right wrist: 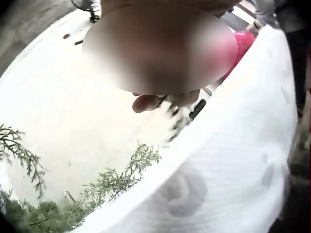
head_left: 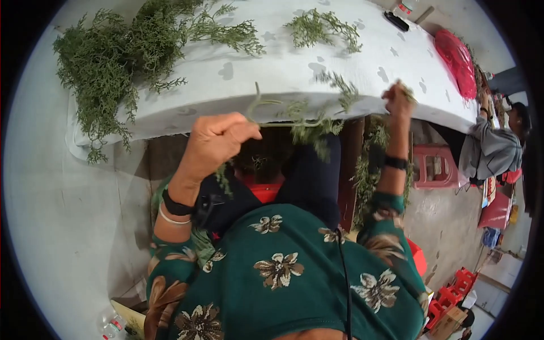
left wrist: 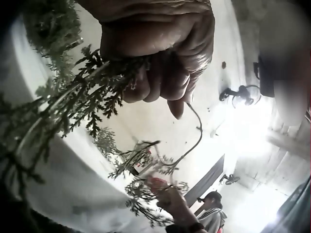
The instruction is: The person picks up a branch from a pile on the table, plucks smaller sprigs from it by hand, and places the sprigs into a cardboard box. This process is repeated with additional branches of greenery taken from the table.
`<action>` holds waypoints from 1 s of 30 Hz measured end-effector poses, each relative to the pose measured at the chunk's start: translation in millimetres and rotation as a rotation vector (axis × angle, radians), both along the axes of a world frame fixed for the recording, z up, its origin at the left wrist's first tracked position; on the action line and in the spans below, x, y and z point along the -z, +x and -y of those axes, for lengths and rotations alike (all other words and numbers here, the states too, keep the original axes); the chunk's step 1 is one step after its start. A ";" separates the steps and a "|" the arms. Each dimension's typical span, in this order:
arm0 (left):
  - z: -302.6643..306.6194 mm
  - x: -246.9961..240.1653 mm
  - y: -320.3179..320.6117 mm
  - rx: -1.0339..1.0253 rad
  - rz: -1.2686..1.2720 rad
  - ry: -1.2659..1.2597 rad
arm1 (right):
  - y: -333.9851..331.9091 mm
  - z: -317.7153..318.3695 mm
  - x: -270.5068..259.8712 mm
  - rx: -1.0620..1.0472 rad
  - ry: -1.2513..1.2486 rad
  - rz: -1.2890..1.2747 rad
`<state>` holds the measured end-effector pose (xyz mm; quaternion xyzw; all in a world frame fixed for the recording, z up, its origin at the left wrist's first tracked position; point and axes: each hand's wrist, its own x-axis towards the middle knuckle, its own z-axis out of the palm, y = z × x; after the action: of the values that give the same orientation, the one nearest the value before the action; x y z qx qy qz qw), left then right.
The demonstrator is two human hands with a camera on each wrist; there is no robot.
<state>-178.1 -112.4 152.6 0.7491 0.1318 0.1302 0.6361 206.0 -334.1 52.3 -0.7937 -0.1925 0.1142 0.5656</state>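
My left hand (head_left: pixel 218 139) grips a thin evergreen sprig (head_left: pixel 309 127) above my lap, in front of the table edge. Its bent bare stem shows past the fingers, and in the left wrist view more scaly foliage (left wrist: pixel 92 92) comes out of the fist. My right hand (head_left: pixel 399 102) is raised at the table's front edge, fingers curled. Between its thumb and fingertips (right wrist: pixel 146 103) the right wrist view shows a small blurred evergreen piece (right wrist: pixel 173 119). A large heap of evergreen branches (head_left: pixel 102 68) lies on the table's left part, and a loose sprig (head_left: pixel 323 28) lies farther back.
The table (head_left: pixel 283 68) wears a white patterned cloth. A black object (head_left: pixel 396 21) and a pink plastic bag (head_left: pixel 456 62) lie toward its right end. Past them is another person (head_left: pixel 493 147), near a red stool (head_left: pixel 436 164). More greenery (head_left: pixel 365 175) hangs beside my right leg.
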 end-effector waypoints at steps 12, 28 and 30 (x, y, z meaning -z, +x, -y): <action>-15.8 27.8 40.6 0.013 0.201 -0.631 | -189.3 -88.2 -32.6 -0.875 0.500 -0.335; -42.3 31.5 41.3 -0.307 0.236 -0.350 | -227.3 -97.4 -7.5 -0.852 0.123 -0.569; -38.7 25.6 47.4 -0.283 0.280 -0.538 | -223.2 -98.8 -6.3 -0.663 0.381 -0.547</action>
<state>-130.7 -73.8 126.9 0.5032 0.1757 0.2795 0.7986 -17.2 -235.3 58.6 -0.5119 -0.2972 0.4565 0.6643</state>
